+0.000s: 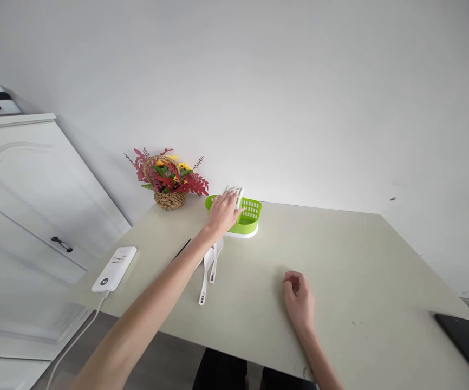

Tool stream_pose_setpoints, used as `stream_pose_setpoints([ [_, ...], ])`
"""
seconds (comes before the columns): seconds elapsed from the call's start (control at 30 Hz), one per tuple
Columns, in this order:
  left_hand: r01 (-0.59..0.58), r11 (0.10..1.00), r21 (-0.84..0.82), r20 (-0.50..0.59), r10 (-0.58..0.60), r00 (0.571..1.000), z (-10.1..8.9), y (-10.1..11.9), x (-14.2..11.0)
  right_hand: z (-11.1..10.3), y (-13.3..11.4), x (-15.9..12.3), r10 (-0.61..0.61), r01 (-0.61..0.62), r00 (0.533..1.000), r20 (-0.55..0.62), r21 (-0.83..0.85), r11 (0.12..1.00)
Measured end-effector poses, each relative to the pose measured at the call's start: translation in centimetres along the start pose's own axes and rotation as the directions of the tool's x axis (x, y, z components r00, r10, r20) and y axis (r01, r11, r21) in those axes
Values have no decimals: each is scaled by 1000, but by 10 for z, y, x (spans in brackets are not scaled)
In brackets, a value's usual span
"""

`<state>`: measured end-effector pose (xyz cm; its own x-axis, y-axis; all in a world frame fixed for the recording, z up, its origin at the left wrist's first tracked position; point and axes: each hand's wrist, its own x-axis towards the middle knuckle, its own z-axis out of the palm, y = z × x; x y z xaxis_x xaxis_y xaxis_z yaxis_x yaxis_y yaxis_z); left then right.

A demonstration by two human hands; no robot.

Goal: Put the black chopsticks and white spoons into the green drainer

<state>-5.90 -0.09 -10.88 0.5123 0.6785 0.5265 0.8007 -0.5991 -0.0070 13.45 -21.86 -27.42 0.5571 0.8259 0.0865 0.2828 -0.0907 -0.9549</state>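
Observation:
My left hand (223, 211) reaches over a green slotted caddy (251, 225) on a white base, near the wall. Its fingers are closed on a small white slotted piece (238, 190) at the caddy's top; the hand hides much of the piece and the caddy's left half. Under my left forearm lie two white spoons (207, 265) with long handles. A thin black stick (182, 249), perhaps a chopstick, is partly covered by the same arm. My right hand (298, 295) rests on the table to the right, fingers curled in, with nothing visible in them.
A wicker basket (169, 200) of artificial flowers stands left of the caddy. At the table's left edge lies a white power bank (115, 269) with a cable hanging down. A black phone (464, 341) lies at the right edge. A white cabinet (27, 216) adjoins on the left.

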Motion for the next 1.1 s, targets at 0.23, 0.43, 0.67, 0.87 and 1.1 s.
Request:
stream_pose_setpoints([
  [0.23,67,998,-2,-8,-67,998,-12,-41,-15,-1,3,-1,-8,9,1000,23,-7,1000],
  [0.43,74,997,-6,-24,-74,997,-20,-60,-30,-6,4,-4,-37,38,994,107,-10,999],
  [0.67,54,999,-6,8,-54,999,-27,-69,-38,-13,2,-13,-82,86,978,191,-15,996],
  [0.87,121,981,-149,-237,-154,959,-52,-12,-84,-17,0,-23,-95,103,969,228,-24,994],
  [1.1,196,783,-591,197,-96,976,-32,82,-199,-25,-1,-40,-87,102,965,249,-47,994],
])
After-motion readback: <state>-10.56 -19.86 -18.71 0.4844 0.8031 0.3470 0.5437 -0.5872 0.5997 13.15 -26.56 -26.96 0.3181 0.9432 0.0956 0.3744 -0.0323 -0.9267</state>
